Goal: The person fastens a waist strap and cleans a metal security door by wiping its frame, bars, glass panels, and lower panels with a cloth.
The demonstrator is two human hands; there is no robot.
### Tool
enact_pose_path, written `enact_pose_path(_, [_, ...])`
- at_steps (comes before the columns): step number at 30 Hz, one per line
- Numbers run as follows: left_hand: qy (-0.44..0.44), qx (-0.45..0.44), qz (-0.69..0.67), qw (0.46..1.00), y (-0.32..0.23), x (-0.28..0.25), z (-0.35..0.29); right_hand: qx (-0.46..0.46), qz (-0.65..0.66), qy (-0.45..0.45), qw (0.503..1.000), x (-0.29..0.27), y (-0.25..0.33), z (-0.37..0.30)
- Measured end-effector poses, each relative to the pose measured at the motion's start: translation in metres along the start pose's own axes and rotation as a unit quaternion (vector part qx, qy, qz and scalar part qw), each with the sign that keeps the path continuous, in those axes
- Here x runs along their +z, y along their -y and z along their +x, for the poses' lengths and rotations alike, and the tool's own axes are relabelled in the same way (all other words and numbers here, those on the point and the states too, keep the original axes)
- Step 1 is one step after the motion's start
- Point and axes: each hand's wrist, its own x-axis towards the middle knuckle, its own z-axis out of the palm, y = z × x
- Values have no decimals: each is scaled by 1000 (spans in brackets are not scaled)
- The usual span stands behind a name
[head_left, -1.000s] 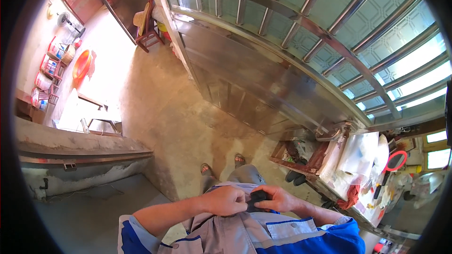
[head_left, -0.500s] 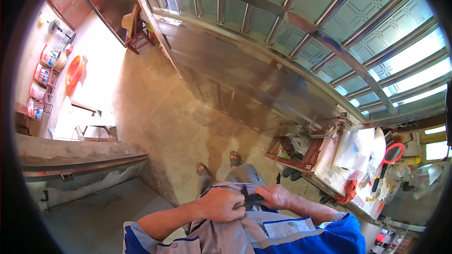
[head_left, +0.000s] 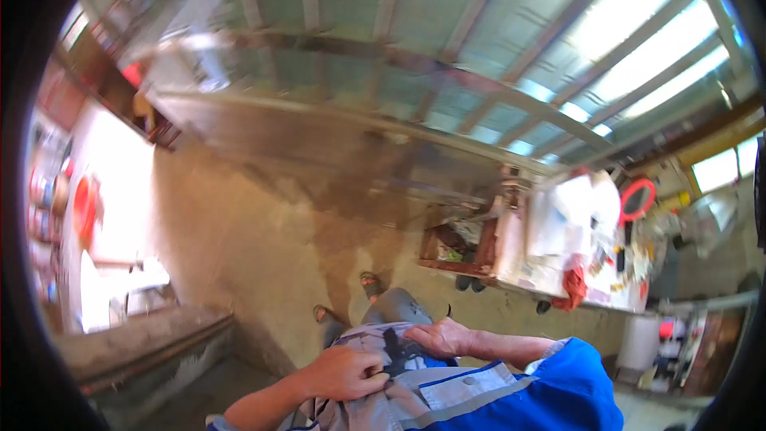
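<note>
Both hands are in front of my waist, over my grey and blue work jacket. Between them, against the jacket front, lies a black strap-like thing, blurred; its exact kind does not show. My left hand is closed beside it, with curled fingertips at the jacket cloth; what they pinch is hidden. On the other side my right hand is closed on the jacket's front near the hem, its thumb close to the black thing's top end.
A barred metal door or partition spans the far side. At right stands a cluttered table with a red-rimmed mirror and red cloth. A low ledge is at left; an orange basin sits beyond it.
The view has swung right, and the surroundings have shifted left. My hands have moved slightly apart; my left hand has come away from the black thing, which shows more now.
</note>
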Motion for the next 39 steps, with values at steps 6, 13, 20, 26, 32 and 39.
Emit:
enact_pose_path(6, [-137,-202,-207,947,98,10,17,159,-127,-135,970,-24,-35,-61])
enact_pose_path(13, [-241,-351,-116,897,258,75,11,434,-276,-520,683,-49,-93,-216])
enact_pose_path(20, [-180,-392,-87,898,251,63,30,677,-121,-476,548,-23,-184,-335])
enact_pose_path(26, [-184,-375,-82,905,360,84,35,553,21,-596,582,-24,-208,-330])
enact_pose_path(32, [-152,-277,-45,948,351,57,74,367,82,-847,376,-37,-162,-336])
enact_pose_path(39, [-121,-179,-2,976,367,10,105,79,128,-878,454,-161,43,-261])
